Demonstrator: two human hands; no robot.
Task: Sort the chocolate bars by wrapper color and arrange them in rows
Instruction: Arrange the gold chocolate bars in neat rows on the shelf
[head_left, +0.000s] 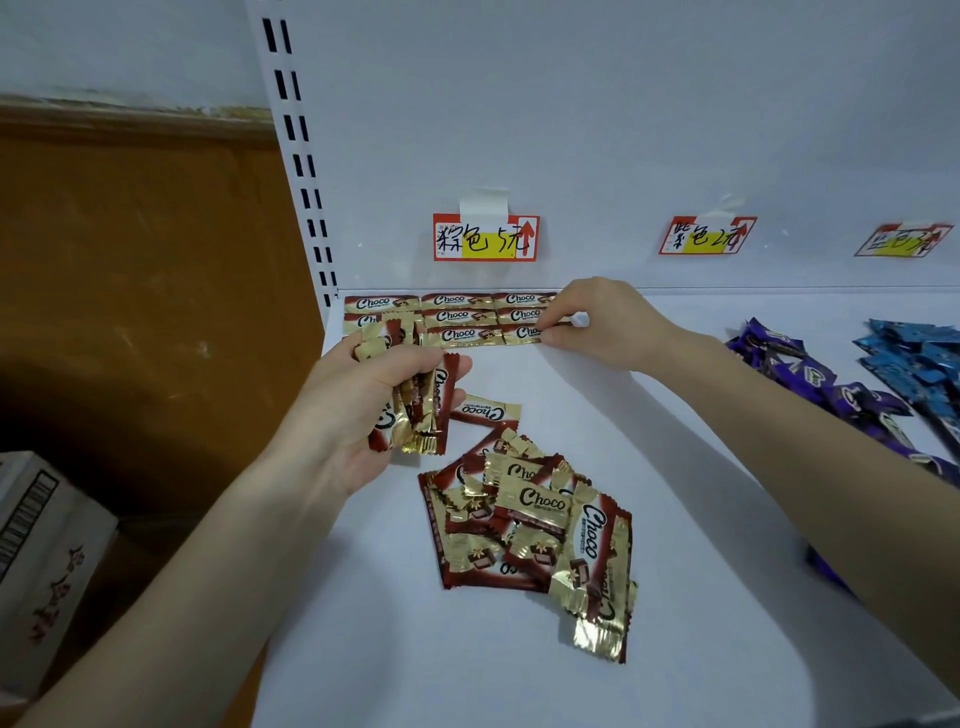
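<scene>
Between the two hands, on the white shelf, sits a loose pile of brown-and-gold Choco bars, overlapping, facing all ways. One stray brown bar lies flat just beyond the pile, close under the left hand's fingertips.

Left hand: palm up, fingers curled round a bunch of brown bars, held roughly on end, gold crimped ends poking out above and below the grip.

Right hand: reaches to the back of the shelf, thumb and fingertips pinching the right end of one brown bar. That bar lies flat at the right end of the nearest row.

Just left of the right hand, tight against the back panel, are the sorted brown rows: three rows, bars lying lengthwise end to end, logos upright. The left end of the nearest row is partly hidden behind the left hand's bunch.

Right of the right forearm, well apart from the brown ones: a heap of purple bars, then blue bars further right, partly cut off at the frame edge.

Above the right hand, three handwritten price tags are taped to the back panel: first tag, second tag, third tag.

Left of the left forearm, off the shelf and lower down: a cardboard box.
</scene>
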